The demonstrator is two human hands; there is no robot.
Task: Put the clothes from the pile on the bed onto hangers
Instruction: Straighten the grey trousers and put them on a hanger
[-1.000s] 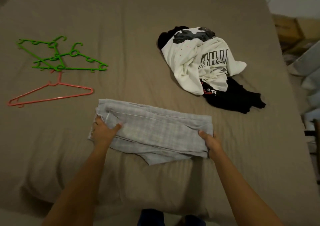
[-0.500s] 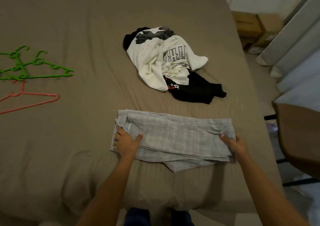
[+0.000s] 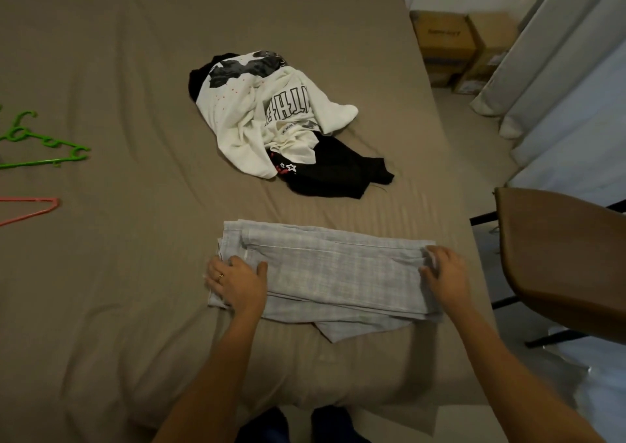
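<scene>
**While two hands hold its ends: folded grey checked garment (image 3: pixel 338 269) on bed (image 3: pixel 118 273)**

Though folded into a long flat strip, the folded grey checked garment shows one loose corner poking out from under its near edge. It lies crosswise on the near part of the bed, on the brown sheet, well apart from the hangers.

- Left hand (image 3: pixel 237 285): grips the strip's left end, thumb spread on top, fingers curled at the edge; a ring (image 3: pixel 220 276) on one finger.
- Right hand (image 3: pixel 445 273): pinches the strip's right end, fingers and thumb bent over the bunched fabric.
- Pile (image 3: pixel 271 130): farther back, mid-bed, apart from the strip. White printed top (image 3: pixel 237 120) crumpled uppermost; black garment (image 3: pixel 332 171) under it, spilling toward the near right.
- Green hanger (image 3: pixel 40 151): flat on the sheet at the far left, partly out of view.
- Pink hanger (image 3: pixel 30 207): flat just nearer than the green one, only its tip visible.
- Brown chair (image 3: pixel 559 266): beside the bed's right edge.
- Cardboard boxes (image 3: pixel 447 42): on the floor past the bed's far right corner, next to pale curtains (image 3: pixel 542 52)
</scene>
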